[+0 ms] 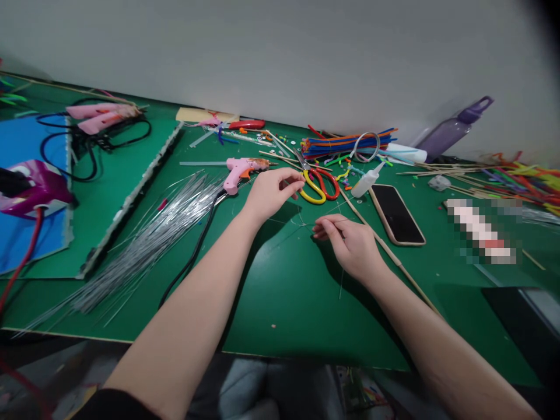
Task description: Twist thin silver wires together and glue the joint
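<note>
Several thin wires cross in a small star-like knot over the green table, between my hands. My right hand pinches the wires from the right side, with one strand hanging below it. Just above and to the left, my left hand has thumb and fingers drawn together on what looks like the upper end of a strand, too fine to see well. Scissors with one yellow and one red handle lie beyond my fingertips. Left of them rests a pink glue gun. A bundle of silvery wires lies beside my left forearm.
At right are a white glue bottle, a phone and a long stick. Pipe cleaners and a purple bottle stand near the wall. More glue guns and a purple power plug block sit left.
</note>
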`<state>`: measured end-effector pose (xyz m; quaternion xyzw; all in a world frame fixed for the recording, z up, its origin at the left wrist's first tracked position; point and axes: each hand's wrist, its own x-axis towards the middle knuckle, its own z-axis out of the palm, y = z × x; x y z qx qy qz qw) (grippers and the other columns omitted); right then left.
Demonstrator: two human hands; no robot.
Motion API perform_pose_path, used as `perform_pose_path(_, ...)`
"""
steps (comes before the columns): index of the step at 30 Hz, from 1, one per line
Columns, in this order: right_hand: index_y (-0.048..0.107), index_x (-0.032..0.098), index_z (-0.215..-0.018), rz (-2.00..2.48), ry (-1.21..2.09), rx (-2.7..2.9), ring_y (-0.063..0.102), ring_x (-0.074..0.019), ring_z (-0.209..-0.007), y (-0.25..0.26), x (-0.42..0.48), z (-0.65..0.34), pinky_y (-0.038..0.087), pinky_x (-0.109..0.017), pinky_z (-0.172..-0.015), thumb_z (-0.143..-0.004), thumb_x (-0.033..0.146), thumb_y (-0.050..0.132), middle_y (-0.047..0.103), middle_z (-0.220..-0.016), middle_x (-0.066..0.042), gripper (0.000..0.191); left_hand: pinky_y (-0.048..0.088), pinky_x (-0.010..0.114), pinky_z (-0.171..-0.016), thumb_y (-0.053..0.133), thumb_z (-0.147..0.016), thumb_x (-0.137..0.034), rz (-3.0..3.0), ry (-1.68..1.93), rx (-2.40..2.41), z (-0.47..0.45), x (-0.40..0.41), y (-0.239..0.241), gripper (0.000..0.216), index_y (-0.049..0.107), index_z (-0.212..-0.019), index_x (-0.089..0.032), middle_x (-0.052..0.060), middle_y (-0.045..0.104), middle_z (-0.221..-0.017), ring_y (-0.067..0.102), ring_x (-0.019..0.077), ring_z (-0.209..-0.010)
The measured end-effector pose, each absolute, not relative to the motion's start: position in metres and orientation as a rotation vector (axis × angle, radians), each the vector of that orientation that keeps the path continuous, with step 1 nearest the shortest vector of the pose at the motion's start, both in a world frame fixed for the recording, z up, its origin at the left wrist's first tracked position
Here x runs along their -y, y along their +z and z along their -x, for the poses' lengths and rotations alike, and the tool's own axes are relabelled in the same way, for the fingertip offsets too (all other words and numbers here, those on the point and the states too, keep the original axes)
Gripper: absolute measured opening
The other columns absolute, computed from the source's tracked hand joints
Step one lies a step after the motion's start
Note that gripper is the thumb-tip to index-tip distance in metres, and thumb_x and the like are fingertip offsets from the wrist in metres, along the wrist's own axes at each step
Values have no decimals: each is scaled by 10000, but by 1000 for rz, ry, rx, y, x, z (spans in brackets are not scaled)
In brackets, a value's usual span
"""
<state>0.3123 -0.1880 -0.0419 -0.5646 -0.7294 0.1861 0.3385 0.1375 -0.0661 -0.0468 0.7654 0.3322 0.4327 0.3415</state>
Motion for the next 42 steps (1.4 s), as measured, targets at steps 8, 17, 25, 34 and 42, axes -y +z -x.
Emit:
perform_pose_path(8, 616, 191, -914, 1467, 485, 1893, 706, -163, -728, -43, 188, -313, 567, -290, -697, -967, 322, 386, 712, -880, -53, 270, 513, 237, -609, 565, -851, -307, -1993, 1116, -881, -138, 68, -46, 167, 649, -892, -168, 23, 706, -855, 673, 127, -595)
perform_pose_path(17, 614, 185, -915, 1462, 481, 1897, 705, -160, -722, -42, 188, -312, 565, -290, -692, -966, 316, 388, 713, -879, -53, 266, 521, 215, -539, 564, -847, -279, -1912, 1116, -907, -138, 73, -44, 138, 625, -878, -160, 31, 691, -841, 676, 129, -562)
perform_pose_path(25, 612, 192, -913, 1454, 479, 1887, 704, -162, -716, -43, 187, -313, 571, -298, -690, -967, 322, 383, 711, -869, -54, 268, 487, 203, -487, 536, -870, -305, -1955, 1114, -925, -138, 72, -47, 152, 605, -904, -174, 32, 691, -866, 666, 121, -527)
perform_pose_path(34, 616, 188, -910, 1459, 489, 1860, 702, -164, -725, -45, 187, -313, 574, -302, -704, -964, 318, 392, 709, -876, -56, 265, 471, 206, -472, 522, -877, -320, -1960, 1104, -935, -138, 73, -47, 157, 581, -906, -178, 33, 696, -844, 665, 127, -514)
perform_pose_path(42, 620, 188, -904, 1466, 508, 1834, 704, -166, -717, -44, 187, -313, 572, -298, -696, -963, 333, 399, 710, -869, -57, 271, 472, 209, -498, 518, -873, -327, -2011, 1100, -934, -137, 75, -46, 168, 592, -910, -181, 22, 697, -832, 660, 122, -518)
